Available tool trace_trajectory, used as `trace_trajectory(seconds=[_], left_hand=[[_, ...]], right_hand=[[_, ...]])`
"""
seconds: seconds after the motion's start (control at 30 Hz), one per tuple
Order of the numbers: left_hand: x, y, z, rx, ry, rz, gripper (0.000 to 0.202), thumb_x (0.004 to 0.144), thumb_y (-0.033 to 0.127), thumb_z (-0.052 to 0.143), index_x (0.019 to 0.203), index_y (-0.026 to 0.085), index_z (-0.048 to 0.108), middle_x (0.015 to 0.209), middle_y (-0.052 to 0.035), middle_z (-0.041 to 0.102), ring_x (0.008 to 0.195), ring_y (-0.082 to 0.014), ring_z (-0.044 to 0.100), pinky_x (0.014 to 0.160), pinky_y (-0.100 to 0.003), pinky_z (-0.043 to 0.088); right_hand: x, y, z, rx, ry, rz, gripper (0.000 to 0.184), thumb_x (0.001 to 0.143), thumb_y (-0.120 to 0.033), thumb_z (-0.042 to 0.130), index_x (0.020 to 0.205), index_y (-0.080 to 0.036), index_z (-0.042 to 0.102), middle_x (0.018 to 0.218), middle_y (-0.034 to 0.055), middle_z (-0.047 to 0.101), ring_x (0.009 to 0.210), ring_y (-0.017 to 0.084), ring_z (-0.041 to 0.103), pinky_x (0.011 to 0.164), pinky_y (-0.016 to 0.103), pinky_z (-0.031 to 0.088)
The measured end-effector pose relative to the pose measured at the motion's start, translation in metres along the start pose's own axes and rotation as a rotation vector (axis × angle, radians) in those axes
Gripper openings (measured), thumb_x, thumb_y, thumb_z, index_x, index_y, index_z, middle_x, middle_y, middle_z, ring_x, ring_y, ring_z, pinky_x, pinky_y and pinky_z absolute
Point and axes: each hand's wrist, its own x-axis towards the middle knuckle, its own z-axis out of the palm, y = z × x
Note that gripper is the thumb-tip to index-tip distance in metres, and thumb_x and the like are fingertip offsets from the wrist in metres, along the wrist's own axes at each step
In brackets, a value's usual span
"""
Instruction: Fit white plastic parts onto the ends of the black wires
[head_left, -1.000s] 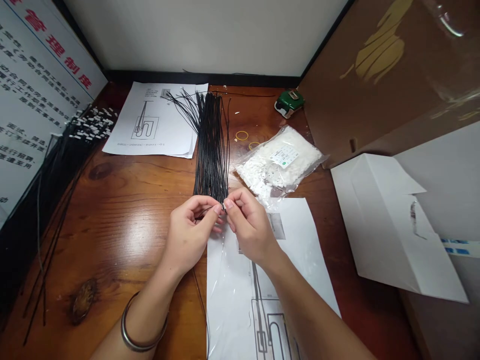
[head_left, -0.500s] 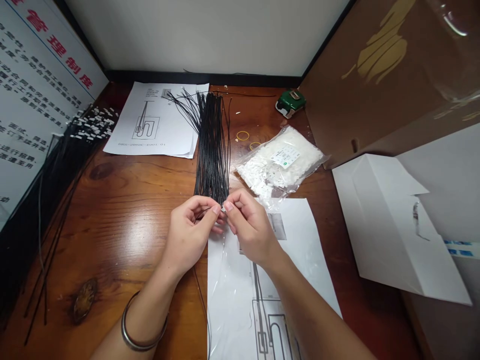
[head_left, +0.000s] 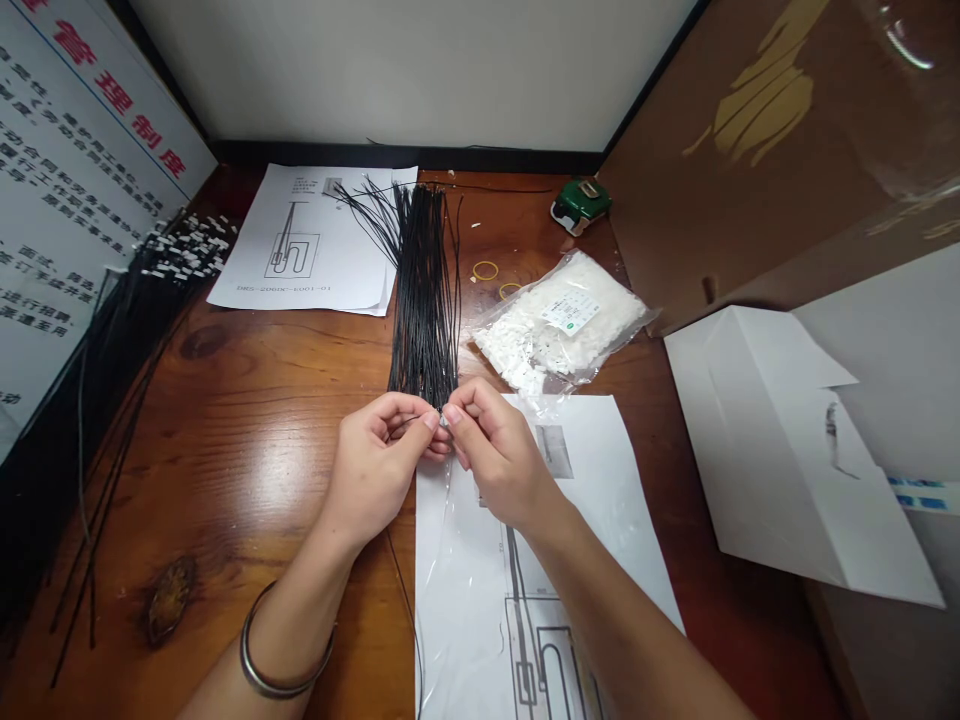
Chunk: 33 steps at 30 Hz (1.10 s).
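Note:
My left hand (head_left: 379,470) and my right hand (head_left: 491,450) meet fingertip to fingertip over the wooden table (head_left: 247,400). The left hand pinches a thin black wire (head_left: 401,600) that trails down toward me past my wrist. The right hand pinches a tiny white connector (head_left: 444,421) against the wire's end. Just beyond the fingers lies a bundle of black wires (head_left: 424,290). To the right of it sits a clear bag of white connectors (head_left: 559,325). Under my right forearm is a printed drawing sheet (head_left: 600,480).
A pile of wires with white ends (head_left: 142,290) lies at the left by a sign board (head_left: 60,200). A second drawing sheet (head_left: 307,240), two yellow rubber bands (head_left: 484,270) and a green tape measure (head_left: 579,205) lie at the back. A white folded carton (head_left: 787,450) stands right.
Almost nothing has changed; both hands stay pinched together at the near end of the wire bundle, with only a slight shift of the fingertips.

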Motion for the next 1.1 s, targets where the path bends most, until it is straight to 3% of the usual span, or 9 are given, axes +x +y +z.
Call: trace_trajectory(seconds=[0.57, 1.1], left_hand=[[0.0017, -0.0025, 0.0049, -0.052, 0.033, 0.048, 0.018, 0.074, 0.030, 0.073, 0.074, 0.013, 0.065, 0.064, -0.0018, 0.069, 0.058, -0.0132, 0.066, 0.059, -0.024, 0.058], [-0.0002, -0.0018, 0.0009, -0.013, -0.026, 0.053, 0.016, 0.077, 0.029, 0.070, 0.076, 0.015, 0.064, 0.069, -0.0019, 0.068, 0.063, -0.0128, 0.066, 0.061, -0.023, 0.057]], right_hand=[[0.0009, -0.0027, 0.0079, -0.007, 0.099, 0.024, 0.021, 0.095, -0.034, 0.045, 0.077, -0.022, 0.046, 0.065, -0.0030, 0.050, 0.056, 0.012, 0.047, 0.052, 0.026, 0.037], [-0.0017, 0.0011, 0.0044, 0.019, 0.040, -0.006, 0.027, 0.097, -0.036, 0.041, 0.074, -0.022, 0.044, 0.060, -0.0043, 0.045, 0.052, 0.011, 0.042, 0.050, 0.026, 0.034]])
